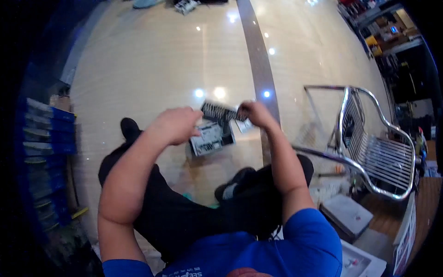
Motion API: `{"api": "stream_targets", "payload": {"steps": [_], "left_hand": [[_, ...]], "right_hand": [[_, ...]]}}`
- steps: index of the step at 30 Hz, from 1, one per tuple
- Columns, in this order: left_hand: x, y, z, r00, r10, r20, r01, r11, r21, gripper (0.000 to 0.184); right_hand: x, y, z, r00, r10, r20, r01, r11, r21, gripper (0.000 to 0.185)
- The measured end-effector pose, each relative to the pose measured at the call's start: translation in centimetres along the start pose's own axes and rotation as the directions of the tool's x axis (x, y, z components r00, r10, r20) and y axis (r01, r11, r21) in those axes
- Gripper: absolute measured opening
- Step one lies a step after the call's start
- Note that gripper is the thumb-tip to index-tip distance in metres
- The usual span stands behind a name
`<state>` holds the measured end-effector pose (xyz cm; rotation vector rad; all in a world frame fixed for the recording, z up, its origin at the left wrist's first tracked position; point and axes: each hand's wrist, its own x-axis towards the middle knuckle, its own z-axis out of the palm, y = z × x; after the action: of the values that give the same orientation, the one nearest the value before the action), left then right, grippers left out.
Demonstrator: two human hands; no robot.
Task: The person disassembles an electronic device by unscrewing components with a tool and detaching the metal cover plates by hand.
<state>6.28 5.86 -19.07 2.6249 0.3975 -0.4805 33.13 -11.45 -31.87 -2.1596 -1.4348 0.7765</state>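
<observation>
In front of my bent knees is a grey and black box-shaped device [212, 138], with parts showing in its open face. A black slotted panel [219, 111] lies across its far side at a slant. My left hand [180, 124] is closed at the left edge of the device, fingers at the far corner and thumb on the near side. My right hand [253, 114] is pinched on the right end of the panel. A small white piece [244, 125] shows just below the right hand. Blur hides the device's exact kind.
Shiny beige floor tiles [152, 60] with a dark strip [258, 51] spread ahead. A metal slatted chair [378, 147] stands at the right, near a grey flat box [346, 214]. Stacked blue bins [46, 134] line the left. Shelves with goods [392, 32] are at the far right.
</observation>
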Motion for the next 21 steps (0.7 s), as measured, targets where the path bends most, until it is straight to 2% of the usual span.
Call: {"api": "stream_targets", "payload": {"steps": [2,4,5,7,8,9,10,11,13,14,16,17,18,20,21], "left_hand": [[-0.1,0.9,-0.3,0.999,-0.003,0.032,0.003,1.0,0.004,0.04],[0.0,0.4,0.0,1.0,-0.013,0.015,0.013,1.0,0.026,0.04],[0.0,0.3,0.1,1.0,-0.007,0.009,0.006,1.0,0.026,0.04],[0.0,0.6,-0.1,1.0,-0.016,0.026,0.016,0.999,0.03,0.04],[0.0,0.8,-0.4,0.999,-0.029,0.036,0.028,0.999,0.039,0.041],[0.1,1.0,-0.7,0.999,-0.031,0.041,0.029,0.999,0.033,0.041],[0.3,1.4,-1.2,0.992,-0.068,0.111,0.064,0.997,0.036,0.048],[0.4,1.5,-1.3,0.978,-0.104,0.182,0.098,0.994,0.04,0.056],[0.5,1.4,-1.0,0.977,-0.106,0.187,0.102,0.994,0.032,0.056],[0.7,1.4,-0.9,0.978,-0.111,0.179,0.107,0.994,0.032,0.056],[0.9,1.2,-0.7,0.976,-0.118,0.183,0.113,0.993,0.038,0.056],[1.0,1.1,-0.6,0.975,-0.119,0.19,0.111,0.993,0.051,0.056],[1.0,1.0,-0.6,0.972,-0.122,0.199,0.115,0.992,0.046,0.056],[1.1,0.9,-0.6,0.974,-0.112,0.196,0.11,0.994,0.023,0.056],[1.2,0.9,-0.7,0.973,-0.114,0.201,0.113,0.993,0.017,0.056]], "right_hand": [[0.2,3.8,-1.0,0.968,0.133,-0.211,-0.098,0.981,0.17,0.012],[0.1,8.2,-1.3,0.864,0.247,-0.439,-0.141,0.955,0.259,0.015],[-0.5,9.5,-1.4,0.864,0.255,-0.435,-0.151,0.954,0.259,0.015],[-1.5,12.2,-1.4,0.668,0.366,-0.648,-0.321,0.927,0.193,0.016],[-1.9,14.6,-1.0,0.67,0.368,-0.644,-0.325,0.926,0.192,0.016],[-2.2,17.7,0.0,0.616,0.44,-0.654,-0.428,0.883,0.192,0.017],[-2.6,20.5,1.1,0.554,0.505,-0.662,-0.526,0.829,0.192,0.019],[-3.3,22.5,2.3,0.558,0.51,-0.655,-0.532,0.825,0.189,0.019],[-4.4,25.8,4.3,0.492,0.614,-0.617,-0.684,0.711,0.163,0.021],[-4.6,26.8,4.7,0.497,0.614,-0.613,-0.685,0.711,0.157,0.021],[-4.7,28.0,5.8,0.466,0.721,-0.514,-0.791,0.6,0.125,0.023],[-4.8,28.2,6.5,0.426,0.776,-0.465,-0.753,0.589,0.292,0.023],[-4.8,28.5,7.0,0.429,0.779,-0.457,-0.758,0.586,0.287,0.023],[-4.6,28.1,7.4,0.377,0.878,-0.294,-0.709,0.478,0.519,0.023],[-4.3,28.5,7.7,0.377,0.88,-0.29,-0.714,0.475,0.514,0.023]]}}
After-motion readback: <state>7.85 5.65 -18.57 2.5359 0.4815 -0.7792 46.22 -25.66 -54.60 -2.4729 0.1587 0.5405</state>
